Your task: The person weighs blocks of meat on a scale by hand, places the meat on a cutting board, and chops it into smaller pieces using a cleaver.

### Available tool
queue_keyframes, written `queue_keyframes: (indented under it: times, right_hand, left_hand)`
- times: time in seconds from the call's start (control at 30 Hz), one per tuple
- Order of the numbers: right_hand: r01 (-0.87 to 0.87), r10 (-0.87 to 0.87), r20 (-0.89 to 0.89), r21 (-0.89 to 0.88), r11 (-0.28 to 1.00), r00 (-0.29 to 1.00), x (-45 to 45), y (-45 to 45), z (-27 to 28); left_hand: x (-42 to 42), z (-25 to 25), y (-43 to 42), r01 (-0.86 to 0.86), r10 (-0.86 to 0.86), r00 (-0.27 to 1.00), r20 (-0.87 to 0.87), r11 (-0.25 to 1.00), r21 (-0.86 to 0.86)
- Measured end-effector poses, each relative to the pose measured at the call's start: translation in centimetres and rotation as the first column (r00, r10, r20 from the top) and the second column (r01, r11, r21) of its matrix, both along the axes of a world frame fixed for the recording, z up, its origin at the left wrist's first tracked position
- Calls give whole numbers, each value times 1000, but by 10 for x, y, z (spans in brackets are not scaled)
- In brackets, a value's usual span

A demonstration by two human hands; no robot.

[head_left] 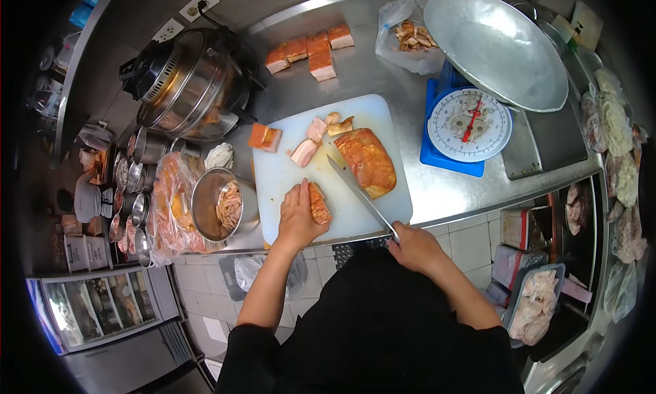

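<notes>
Start with the browned piece of meat: sitting near the front edge of the white cutting board, tucked into the crook between forefinger and thumb of the left hand. For clean slices, would pin it flat first, then go with long, easy draws instead of chopping straight down. Probably crusty on top and softer inside, so don't squash it. Also, definitely curl those fingertips back before cutting; stretched out like that, way too easy to nick.

As for position: right up against the left hand, on its thumb side, and left of the knife, with bare board between. On that left hand, long straight fingers, close together; can't tell whether really pinching or just resting alongside.

Over to the right hand: well apart from the piece, just off the board's front right corner, wrapped snugly round the handle. Pointing away and leftward with the blade, just beside the big browned slab; can't tell if touching. Would swing the edge square to the piece, well clear of the small pale chunks farther back.
</notes>
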State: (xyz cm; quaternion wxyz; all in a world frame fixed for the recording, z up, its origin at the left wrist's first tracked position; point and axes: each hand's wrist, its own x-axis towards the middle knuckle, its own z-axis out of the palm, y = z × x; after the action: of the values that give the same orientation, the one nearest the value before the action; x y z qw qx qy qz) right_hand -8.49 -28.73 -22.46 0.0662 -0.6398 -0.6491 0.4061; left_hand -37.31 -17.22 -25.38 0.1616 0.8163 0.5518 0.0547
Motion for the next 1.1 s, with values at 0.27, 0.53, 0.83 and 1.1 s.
queue_keyframes:
  times: [0.27,0.53,0.83,1.1]
  right_hand:
    - [13,-13,-20,8,1000,1000,2,0,-2]
    - [-38,37,-114,-13,999,993,-11,0,32]
    - [-37,34,-69,-42,998,997,-20,4,39]
    - [11,-8,27,-116,993,1000,-7,13,11]
  left_hand:
    - [2,3,0,-9,8,999,-37,1000,-18]
    - [7,-3,-2,-53,53,996,-68,999,-8]
    - [11,3,-1,-106,100,991,-88,993,-59]
    - [-21,-8,5,-45,445,365,818,886,-461]
